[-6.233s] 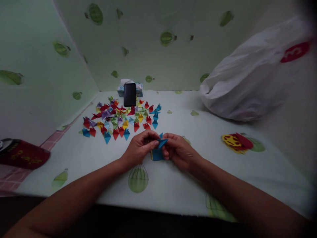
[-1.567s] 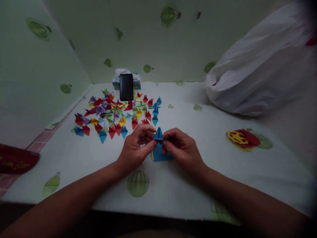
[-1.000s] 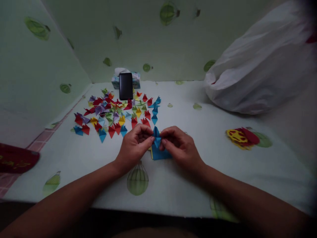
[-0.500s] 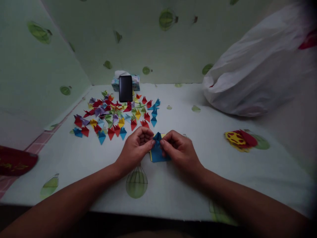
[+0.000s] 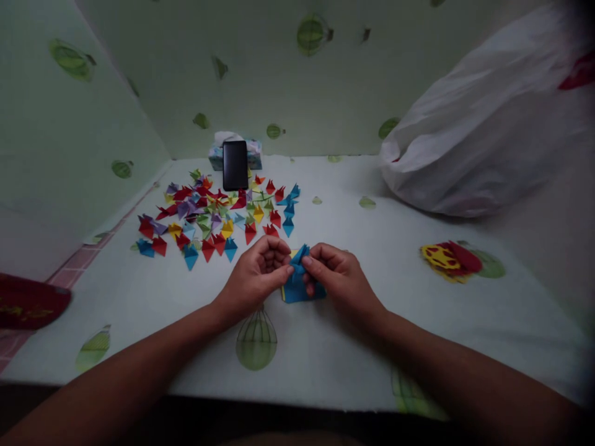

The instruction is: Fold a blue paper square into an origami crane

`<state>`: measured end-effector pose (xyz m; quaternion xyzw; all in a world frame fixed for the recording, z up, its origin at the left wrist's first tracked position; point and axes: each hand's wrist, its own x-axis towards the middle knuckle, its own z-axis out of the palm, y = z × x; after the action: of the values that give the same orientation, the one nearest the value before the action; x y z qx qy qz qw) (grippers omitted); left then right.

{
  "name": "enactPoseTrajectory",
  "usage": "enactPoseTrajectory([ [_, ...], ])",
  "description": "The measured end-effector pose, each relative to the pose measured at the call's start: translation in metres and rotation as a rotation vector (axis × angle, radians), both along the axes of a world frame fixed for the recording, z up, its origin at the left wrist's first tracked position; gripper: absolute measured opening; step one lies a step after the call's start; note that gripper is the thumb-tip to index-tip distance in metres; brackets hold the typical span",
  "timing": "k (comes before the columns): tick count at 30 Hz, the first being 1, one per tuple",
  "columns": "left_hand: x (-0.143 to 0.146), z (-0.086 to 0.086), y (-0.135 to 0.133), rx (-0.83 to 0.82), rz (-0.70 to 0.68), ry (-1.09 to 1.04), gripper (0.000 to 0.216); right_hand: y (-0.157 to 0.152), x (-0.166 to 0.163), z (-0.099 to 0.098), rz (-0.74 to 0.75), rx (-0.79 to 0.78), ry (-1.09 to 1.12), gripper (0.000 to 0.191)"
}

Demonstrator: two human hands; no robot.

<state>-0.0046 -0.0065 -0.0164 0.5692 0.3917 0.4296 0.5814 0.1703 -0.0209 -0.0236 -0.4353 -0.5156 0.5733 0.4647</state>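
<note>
My left hand (image 5: 253,277) and my right hand (image 5: 338,277) meet at the middle of the table, both pinched on a small folded blue paper piece (image 5: 298,259). Directly under it lies a short stack of blue paper squares (image 5: 294,292) with a yellow edge showing. Beyond my left hand spreads a pile of several folded paper triangles (image 5: 218,214) in red, blue, yellow, purple and green.
A black phone (image 5: 235,165) leans upright against a tissue box (image 5: 219,157) at the back. A big white plastic bag (image 5: 483,130) fills the right rear. Red and yellow paper cut-outs (image 5: 449,257) lie at right. A dark red object (image 5: 28,301) sits at the left edge.
The blue piece went from a flat folded strip to a pointed triangle, then was pressed down between the fingertips near the stack. Both hands stayed in place.
</note>
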Motion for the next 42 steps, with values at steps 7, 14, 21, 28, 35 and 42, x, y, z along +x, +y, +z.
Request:
enactPoseTrajectory([
  [7,-0.0037,-0.0008,0.0044,-0.09,-0.072,0.08,0.02,-0.0008,0.0003,0.0036,0.004,0.085,-0.114,0.027],
  [14,-0.0057,-0.0034,0.006,-0.088,-0.044,0.074,0.017,0.0013,0.0011,0.0035,0.037,0.02,-0.078,0.028],
  [21,-0.0032,-0.0017,0.0049,-0.13,-0.044,0.037,0.019,0.0017,0.0004,0.0004,0.048,0.022,-0.042,0.029],
  [28,-0.0039,-0.0068,0.006,-0.147,0.011,0.019,0.021,0.0037,-0.0003,-0.0019,0.091,-0.017,-0.019,0.026],
  [35,-0.005,-0.0057,0.003,-0.139,0.029,0.073,0.021,0.0016,-0.0008,-0.0003,0.051,0.013,-0.12,0.024],
  [42,-0.0019,-0.0088,0.0036,-0.18,0.001,-0.014,0.021,0.0011,-0.002,0.0014,0.031,-0.024,-0.074,0.025],
])
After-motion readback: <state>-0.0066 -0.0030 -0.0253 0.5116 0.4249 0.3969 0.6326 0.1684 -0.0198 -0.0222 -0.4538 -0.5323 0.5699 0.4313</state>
